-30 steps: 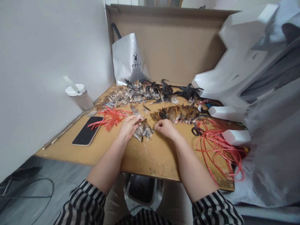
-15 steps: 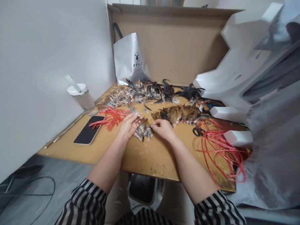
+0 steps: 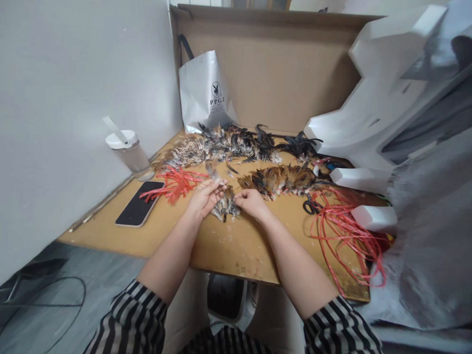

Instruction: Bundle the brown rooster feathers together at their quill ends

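My left hand pinches a small grey feather whose tip points up and away from me. Beneath and between my hands lies a small pile of brown and grey feathers on the table. My right hand is at that pile's right side, thumb and forefinger pinched together; whatever is between them is too small to make out. Behind my hands, a row of brown feathers and a longer heap of mottled grey and black feathers stretch across the tabletop.
Red plastic strips lie at the left, partly over a phone. A lidded cup stands by the wall. On the right are black scissors, a tangle of red strips and white foam. A silver bag stands behind.
My right hand has shifted slightly left, closer to my left hand. My left hand has moved a little right, still holding the feather.
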`<state>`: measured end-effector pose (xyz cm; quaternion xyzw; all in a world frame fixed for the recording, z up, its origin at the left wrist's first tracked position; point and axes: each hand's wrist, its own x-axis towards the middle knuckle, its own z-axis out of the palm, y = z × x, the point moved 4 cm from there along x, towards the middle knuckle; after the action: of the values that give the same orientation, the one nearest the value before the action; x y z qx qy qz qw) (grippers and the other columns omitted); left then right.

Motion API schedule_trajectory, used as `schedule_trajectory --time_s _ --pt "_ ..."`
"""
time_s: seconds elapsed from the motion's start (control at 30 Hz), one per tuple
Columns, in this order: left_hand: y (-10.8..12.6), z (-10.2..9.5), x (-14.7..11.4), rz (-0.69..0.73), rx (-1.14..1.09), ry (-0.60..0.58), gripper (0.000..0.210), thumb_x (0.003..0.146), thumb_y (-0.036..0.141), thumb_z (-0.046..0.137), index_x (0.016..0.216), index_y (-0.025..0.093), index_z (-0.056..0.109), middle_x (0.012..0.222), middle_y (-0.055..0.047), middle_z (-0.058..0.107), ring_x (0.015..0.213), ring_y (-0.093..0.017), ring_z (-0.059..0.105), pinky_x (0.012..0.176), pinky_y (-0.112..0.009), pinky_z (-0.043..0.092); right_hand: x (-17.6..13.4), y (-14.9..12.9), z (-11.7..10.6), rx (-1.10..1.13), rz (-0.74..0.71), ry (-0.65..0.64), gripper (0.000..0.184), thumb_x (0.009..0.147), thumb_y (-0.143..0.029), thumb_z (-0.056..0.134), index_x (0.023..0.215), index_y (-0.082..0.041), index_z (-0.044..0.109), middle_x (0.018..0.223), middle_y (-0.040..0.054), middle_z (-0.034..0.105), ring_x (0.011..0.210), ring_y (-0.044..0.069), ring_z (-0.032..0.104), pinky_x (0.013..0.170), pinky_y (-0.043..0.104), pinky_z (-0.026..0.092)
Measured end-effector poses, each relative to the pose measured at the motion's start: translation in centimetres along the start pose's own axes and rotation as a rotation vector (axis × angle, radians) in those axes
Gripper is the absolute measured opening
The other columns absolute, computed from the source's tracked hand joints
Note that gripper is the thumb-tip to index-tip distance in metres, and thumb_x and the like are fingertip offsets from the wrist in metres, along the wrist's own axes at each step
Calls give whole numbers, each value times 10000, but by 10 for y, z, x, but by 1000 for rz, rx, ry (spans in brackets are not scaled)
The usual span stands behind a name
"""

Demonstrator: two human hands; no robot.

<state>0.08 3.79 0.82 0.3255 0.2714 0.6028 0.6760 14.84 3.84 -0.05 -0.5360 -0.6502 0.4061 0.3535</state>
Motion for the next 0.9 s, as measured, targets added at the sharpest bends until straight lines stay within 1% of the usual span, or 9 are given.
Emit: schedule_trajectory --time_s 0.1,0.17,0.23,0.3,0.4,0.5,0.7,0.8,0.9 --pt "0 0 0 -6 9 -6 146 639 174 687 760 112 634 809 -54 658 663 -82 603 545 -154 458 -2 1 -9 242 102 25 145 569 -274 595 622 -139 590 445 -46 489 379 53 349 398 191 263" --pt "-1 0 1 -15 35 0 153 636 178 690 762 109 636 796 -54 662 641 -76 601 523 -141 453 -3 0 -11 428 144 2 184 560 -300 627 644 -145 572 413 -66 437 349 40 288 373 186 202" --pt "-3 0 0 -38 101 7 166 633 189 694 763 102 640 787 -63 667 611 -72 599 495 -130 446 -3 -3 -11 592 119 -29 220 553 -316 654 657 -149 558 405 -77 409 347 34 270 371 182 164" --pt "-6 1 -1 -68 191 -2 187 632 210 698 767 92 644 790 -80 671 583 -76 600 468 -129 441 -3 -7 -11 684 62 -20 248 549 -331 675 670 -149 558 411 -77 409 357 35 286 376 180 169" --pt "-11 5 -4 -111 289 -55 219 640 244 694 777 79 649 802 -104 674 560 -84 604 441 -128 434 -5 -13 -8 701 -4 39 271 562 -363 680 690 -149 572 422 -71 434 365 39 305 382 186 206" --pt "-12 8 -6 -137 310 -97 228 653 257 685 782 73 652 802 -115 674 538 -81 600 426 -120 421 -7 -18 -4 666 -42 72 260 568 -357 682 687 -146 587 457 -56 486 378 43 339 396 192 251" --pt "-12 8 -5 -160 299 -94 226 638 254 699 764 74 649 772 -117 676 508 -84 595 407 -125 405 -7 -21 -1 632 -77 99 243 568 -342 684 690 -148 604 569 -12 592 485 88 497 490 216 377" --pt "-13 8 -5 -173 296 -101 214 642 246 696 762 74 650 768 -115 676 506 -78 592 411 -121 406 -7 -22 -2 566 -118 141 229 577 -340 680 682 -149 609 603 0 610 534 105 534 532 227 407" --pt "-14 8 -5 -183 296 -106 196 652 236 689 758 76 652 759 -113 676 501 -70 586 416 -115 407 -7 -22 -4 489 -160 183 214 598 -341 665 692 -155 618 616 3 613 554 111 542 542 227 413"
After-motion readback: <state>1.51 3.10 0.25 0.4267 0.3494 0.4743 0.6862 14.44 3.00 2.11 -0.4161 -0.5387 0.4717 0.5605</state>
